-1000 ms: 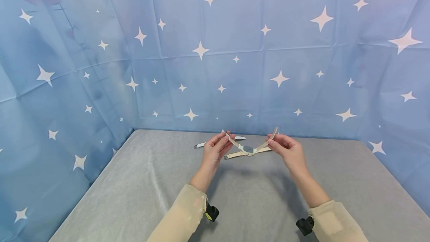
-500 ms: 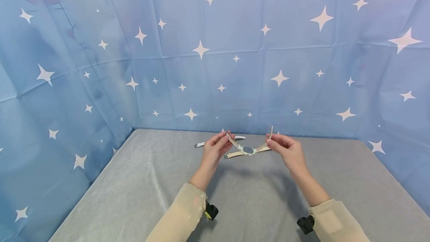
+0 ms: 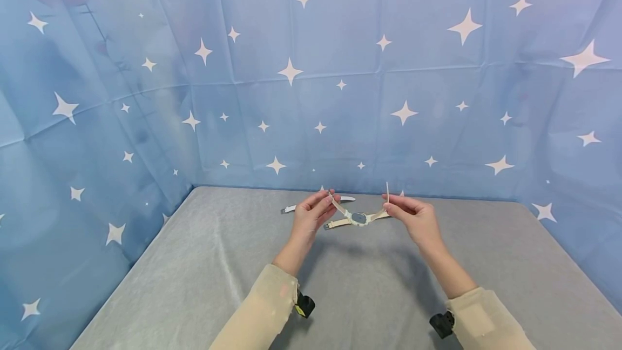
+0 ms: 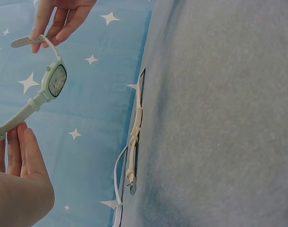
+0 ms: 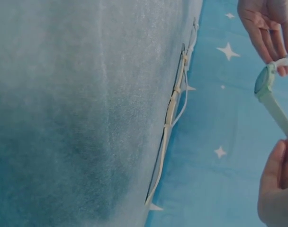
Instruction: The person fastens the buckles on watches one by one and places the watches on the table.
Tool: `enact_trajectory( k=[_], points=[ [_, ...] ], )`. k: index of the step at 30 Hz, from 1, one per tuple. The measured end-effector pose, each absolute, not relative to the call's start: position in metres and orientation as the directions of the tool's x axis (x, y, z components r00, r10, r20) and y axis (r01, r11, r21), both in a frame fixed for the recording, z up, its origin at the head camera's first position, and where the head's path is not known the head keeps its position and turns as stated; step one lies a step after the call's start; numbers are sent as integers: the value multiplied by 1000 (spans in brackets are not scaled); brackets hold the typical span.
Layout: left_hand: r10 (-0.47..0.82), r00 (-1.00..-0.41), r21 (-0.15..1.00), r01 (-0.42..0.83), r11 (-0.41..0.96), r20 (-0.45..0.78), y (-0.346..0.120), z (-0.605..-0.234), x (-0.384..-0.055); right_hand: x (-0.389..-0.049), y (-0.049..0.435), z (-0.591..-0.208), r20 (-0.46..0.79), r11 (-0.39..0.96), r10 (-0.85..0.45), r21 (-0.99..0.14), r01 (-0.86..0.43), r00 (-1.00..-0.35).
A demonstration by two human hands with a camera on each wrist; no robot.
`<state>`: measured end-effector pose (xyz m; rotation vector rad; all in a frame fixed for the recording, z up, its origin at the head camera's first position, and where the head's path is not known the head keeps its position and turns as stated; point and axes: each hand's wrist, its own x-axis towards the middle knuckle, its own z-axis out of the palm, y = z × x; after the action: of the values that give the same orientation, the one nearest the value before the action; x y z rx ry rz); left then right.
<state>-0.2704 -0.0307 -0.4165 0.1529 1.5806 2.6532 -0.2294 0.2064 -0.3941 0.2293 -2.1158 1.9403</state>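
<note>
A pale green wristwatch (image 4: 58, 80) with a squarish dial hangs in the air over the far part of the table, unfastened, its strap sagging in a V in the head view. My left hand (image 3: 309, 216) pinches the buckle end of the strap. With thumb and fingers my right hand (image 3: 419, 219) holds the other strap half, whose holed tip sticks up past the fingertips. Below and behind it, a beige watch (image 3: 338, 224) lies stretched out on the table, partly hidden by the held one. Farther back is a white watch (image 3: 347, 199), partly covered by my left hand.
A grey cloth-covered table (image 3: 194, 263) reaches back to a blue curtain (image 3: 340, 31) with white stars, which also hangs along the left and right sides. Small black cameras (image 3: 304, 305) sit at both sleeve cuffs.
The strap tip in my right hand has turned from leaning right to nearly upright, and that hand has shifted slightly left. My left hand stays almost still.
</note>
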Motion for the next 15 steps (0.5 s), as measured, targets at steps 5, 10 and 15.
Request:
enact_trajectory(
  k=[5,10,15],
  points=[
    [93,-993,884,18,-468,70,-31,-417,-270,-230,206,-395,310,122,64,-946,-301,-949],
    [93,-992,890,30,-455,81,-31,-417,-270,-231,206,-397,318,171,65,-938,-303,-946],
    [95,-992,903,36,-428,84,-31,-418,-271,-231,206,-397,323,216,65,-928,-303,-944]
  ],
)
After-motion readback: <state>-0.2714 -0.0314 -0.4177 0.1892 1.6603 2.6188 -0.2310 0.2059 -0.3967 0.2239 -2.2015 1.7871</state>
